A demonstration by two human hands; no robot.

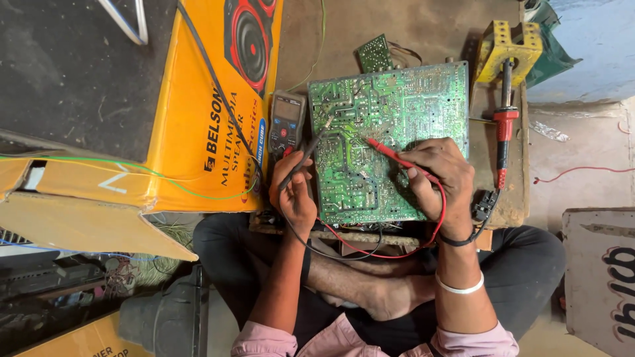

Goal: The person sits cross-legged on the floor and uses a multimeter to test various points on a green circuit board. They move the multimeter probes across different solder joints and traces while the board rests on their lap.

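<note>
Hands grip probes: red probe [390,153] slants up-left, black probe [305,157] up-right (tips on circuit board [397,99]).

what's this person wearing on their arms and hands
Both forearms are bare, with pink sleeves pushed up near the elbows. The right hand has two bands at the wrist: a thin black one close to the hand and a white bangle further up the forearm. The left hand wears no ring or glove that shows.

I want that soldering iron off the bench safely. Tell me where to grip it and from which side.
Grip the soldering iron by its red handle, probably coming from the right, where the wooden board is bare. It lies lengthwise beside the green circuit board, metal shaft pointing toward the yellow stand; avoid that end and the cord.
</note>
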